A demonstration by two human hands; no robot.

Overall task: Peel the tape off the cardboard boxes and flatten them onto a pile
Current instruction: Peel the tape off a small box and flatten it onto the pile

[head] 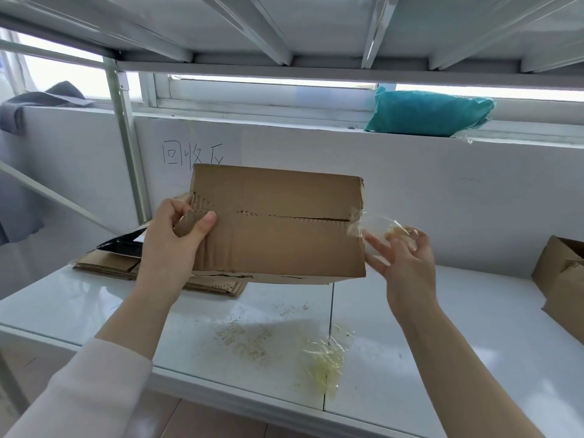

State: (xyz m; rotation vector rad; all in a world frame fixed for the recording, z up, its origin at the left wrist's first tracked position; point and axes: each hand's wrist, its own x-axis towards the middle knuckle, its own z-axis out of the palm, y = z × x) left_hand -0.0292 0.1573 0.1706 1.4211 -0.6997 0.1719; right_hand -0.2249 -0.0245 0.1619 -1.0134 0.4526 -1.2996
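A brown cardboard box (278, 222) is held up above the white shelf, its flap seam facing me. My left hand (177, 235) grips its left end, thumb on the front face. A strip of clear tape (384, 230) runs from the box's right edge into my right hand (401, 260), which pinches the crumpled end, with the other fingers spread. Behind the box on the left lies a pile of flattened cardboard (126, 268). A ball of peeled tape (325, 358) lies on the shelf near the front edge.
The white shelf (442, 327) carries cardboard crumbs in the middle. Another brown box (562, 279) stands at the right edge. A shelf deck hangs low overhead. A teal bag (426, 113) and a grey cloth (38, 102) lie on the window ledge behind.
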